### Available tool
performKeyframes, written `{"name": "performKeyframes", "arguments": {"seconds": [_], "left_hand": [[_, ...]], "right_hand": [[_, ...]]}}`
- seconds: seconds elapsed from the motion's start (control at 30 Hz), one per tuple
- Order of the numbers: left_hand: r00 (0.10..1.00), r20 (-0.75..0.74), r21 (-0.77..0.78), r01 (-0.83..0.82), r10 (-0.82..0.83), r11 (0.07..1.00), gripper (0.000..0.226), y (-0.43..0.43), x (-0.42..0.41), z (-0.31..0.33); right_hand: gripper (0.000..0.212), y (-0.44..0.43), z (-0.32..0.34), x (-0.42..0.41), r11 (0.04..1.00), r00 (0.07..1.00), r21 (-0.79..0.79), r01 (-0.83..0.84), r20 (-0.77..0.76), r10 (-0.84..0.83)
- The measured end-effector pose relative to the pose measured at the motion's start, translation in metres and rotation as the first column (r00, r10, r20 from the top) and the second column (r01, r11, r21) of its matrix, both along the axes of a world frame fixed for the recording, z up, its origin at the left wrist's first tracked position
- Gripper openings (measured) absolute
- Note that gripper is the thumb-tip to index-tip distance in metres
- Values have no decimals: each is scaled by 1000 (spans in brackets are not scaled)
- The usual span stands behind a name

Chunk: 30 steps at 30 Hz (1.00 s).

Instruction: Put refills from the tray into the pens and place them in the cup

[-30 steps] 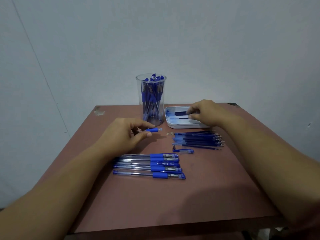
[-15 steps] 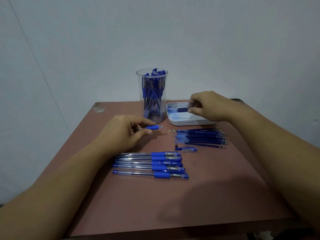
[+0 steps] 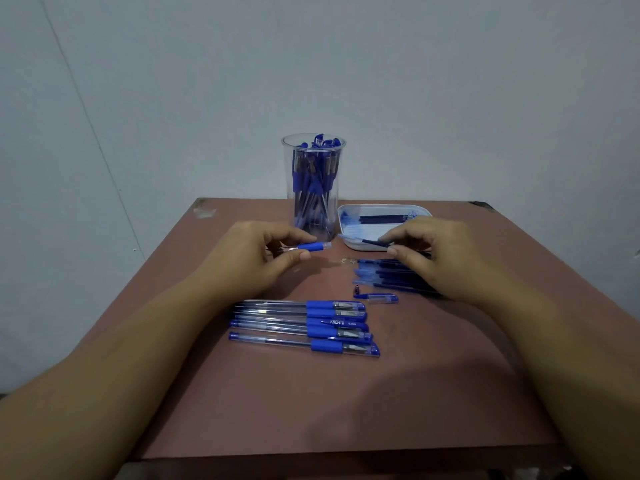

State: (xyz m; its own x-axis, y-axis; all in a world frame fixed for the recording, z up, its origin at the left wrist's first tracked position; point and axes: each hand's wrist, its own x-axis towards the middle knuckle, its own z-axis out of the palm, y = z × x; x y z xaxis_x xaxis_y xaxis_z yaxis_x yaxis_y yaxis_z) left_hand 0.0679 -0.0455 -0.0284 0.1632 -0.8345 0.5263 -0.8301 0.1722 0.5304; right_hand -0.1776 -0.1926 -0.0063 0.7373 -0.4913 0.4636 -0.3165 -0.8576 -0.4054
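Both bare forearms reach in over the near edge of the reddish-brown surface. Between them lies a row of five capped clear pens with blue grips, side by side, caps to the right. Just beyond it, a loose blue pen cap lies with a small dark tip piece beside it. Farther on is a heap of thin dark-blue loose refills, its right part hidden under the right hand.

That hand hovers palm down, thumb and forefinger pinching a thin dark-blue refill with a pale end. The refill lies nearly level, its pale end pointing left across the near left corner of the shallow white plastic tray, where more refills lie. The left hand is held opposite. Its fingers are curled, thumb below and forefinger above a clear plastic pen barrel with a blue rubber grip. The barrel's open end faces the refill across a gap. Behind, just left of the tray, stands the tall clear plastic cup, packed with upright blue pens.

Half a second ago the right hand was over the tray, at the refills there. It has since drawn back towards the person with one refill. The left hand holds the barrel much as before.
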Motion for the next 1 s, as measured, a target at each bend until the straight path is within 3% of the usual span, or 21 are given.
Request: {"name": "performKeyframes", "arguments": {"seconds": [0.4,1.0], "left_hand": [[1000,-10,0,22,-22,1000,26,-1,-3,2],[986,167,57,4,-14,998,25,2,0,6]], "right_hand": [[16,2,-1,1,998,998,23,-65,-13,65],[15,6,2,0,994,992,11,-111,-53,112]]}}
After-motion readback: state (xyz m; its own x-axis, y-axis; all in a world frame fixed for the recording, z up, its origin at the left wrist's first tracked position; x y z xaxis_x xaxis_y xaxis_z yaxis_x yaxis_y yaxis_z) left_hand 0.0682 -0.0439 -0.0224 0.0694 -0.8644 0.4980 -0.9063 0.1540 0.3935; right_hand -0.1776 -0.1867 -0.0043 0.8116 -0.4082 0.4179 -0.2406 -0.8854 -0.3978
